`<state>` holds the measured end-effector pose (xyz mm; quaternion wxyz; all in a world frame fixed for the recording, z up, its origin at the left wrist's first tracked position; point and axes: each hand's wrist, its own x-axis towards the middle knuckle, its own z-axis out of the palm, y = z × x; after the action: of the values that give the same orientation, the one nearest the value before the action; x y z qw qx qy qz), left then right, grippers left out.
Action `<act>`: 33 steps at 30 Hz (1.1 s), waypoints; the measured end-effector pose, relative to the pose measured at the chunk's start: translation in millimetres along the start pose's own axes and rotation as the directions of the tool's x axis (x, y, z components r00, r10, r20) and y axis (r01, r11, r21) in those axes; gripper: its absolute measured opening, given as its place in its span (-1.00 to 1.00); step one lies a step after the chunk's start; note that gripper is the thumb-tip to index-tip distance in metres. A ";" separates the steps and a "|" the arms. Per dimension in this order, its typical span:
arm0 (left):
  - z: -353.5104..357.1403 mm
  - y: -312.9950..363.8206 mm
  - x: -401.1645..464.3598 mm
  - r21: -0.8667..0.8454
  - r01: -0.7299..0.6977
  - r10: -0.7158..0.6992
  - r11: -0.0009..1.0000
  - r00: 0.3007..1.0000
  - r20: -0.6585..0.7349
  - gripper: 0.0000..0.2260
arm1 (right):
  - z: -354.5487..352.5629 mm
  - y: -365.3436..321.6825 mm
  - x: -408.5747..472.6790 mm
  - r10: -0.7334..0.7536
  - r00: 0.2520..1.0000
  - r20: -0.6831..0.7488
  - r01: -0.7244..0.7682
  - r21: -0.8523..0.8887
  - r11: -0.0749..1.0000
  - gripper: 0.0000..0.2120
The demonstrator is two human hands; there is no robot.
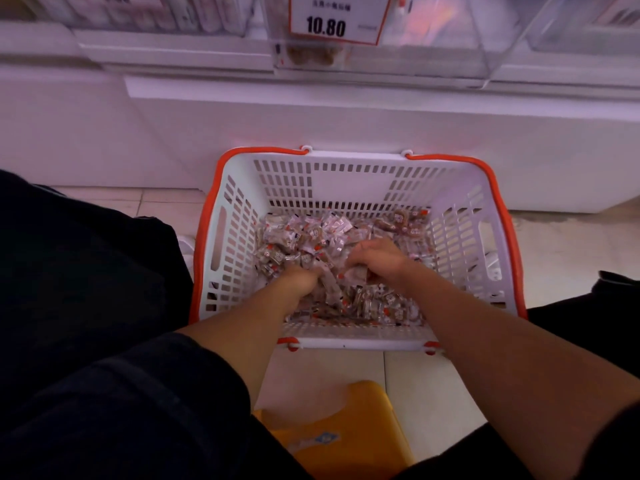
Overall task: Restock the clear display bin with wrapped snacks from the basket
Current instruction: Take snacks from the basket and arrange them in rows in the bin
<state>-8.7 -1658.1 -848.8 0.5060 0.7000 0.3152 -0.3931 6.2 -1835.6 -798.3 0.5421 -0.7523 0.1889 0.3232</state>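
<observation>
Mid-frame, a white basket (239,216) with orange rim sits on pale floor tiles (166,206) against a white shelf base (346,119). Left hand (300,276) and right hand (379,258) curl their fingers around wrapped snacks (304,233) inside it. The clear display bin (433,46) with its price tag (334,17) spans the frame's top.

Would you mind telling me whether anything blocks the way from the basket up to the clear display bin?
Nothing visible does: both hands are already among the wrapped snacks in the basket, and the clear display bin sits straight above.

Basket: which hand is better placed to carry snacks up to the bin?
Probably the right hand: it sits higher on the wrapped snacks, curled around some. The left hand is buried deeper.
</observation>
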 end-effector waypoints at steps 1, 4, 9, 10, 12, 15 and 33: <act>-1.5 1.0 -3.2 -0.061 0.017 -0.014 0.998 0.999 0.045 -0.62 | -0.3 0.8 -3.0 0.027 0.999 0.033 -0.029 0.059 0.998 -0.83; -3.9 4.3 -14.9 -0.265 0.069 0.007 0.962 0.961 0.276 -0.76 | -0.2 7.9 -9.8 0.071 0.991 0.113 -0.093 0.197 0.976 -0.85; -2.1 5.5 -25.3 -0.287 0.014 0.094 0.958 0.929 0.358 -0.55 | -0.2 14.9 -17.9 0.087 0.988 0.125 -0.118 0.272 0.955 -0.96; -1.9 5.8 -24.7 -0.300 0.011 0.099 0.954 0.932 0.349 -0.53 | -0.4 13.6 -19.1 0.085 0.990 0.109 -0.111 0.251 0.962 -0.92; -2.5 8.6 -23.8 -0.337 0.014 0.105 0.942 0.938 0.331 -0.57 | -0.7 9.3 -21.6 0.066 0.995 0.078 -0.079 0.181 0.980 -0.87; -1.4 17.2 -25.4 -0.362 -0.004 0.125 0.932 0.942 0.311 -0.69 | -1.5 7.2 -23.1 0.022 0.999 0.032 -0.028 0.199 0.980 -0.85; -4.7 40.5 -60.0 -0.439 0.054 0.221 0.897 0.804 0.552 -0.61 | -3.3 -14.3 -18.6 -0.327 0.919 -0.222 0.342 0.033 0.939 -0.77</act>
<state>-3.1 -1667.9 -777.2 0.7382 0.4265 0.1901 -0.4868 2.8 -1835.1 -774.8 0.5923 -0.7840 0.1261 0.1365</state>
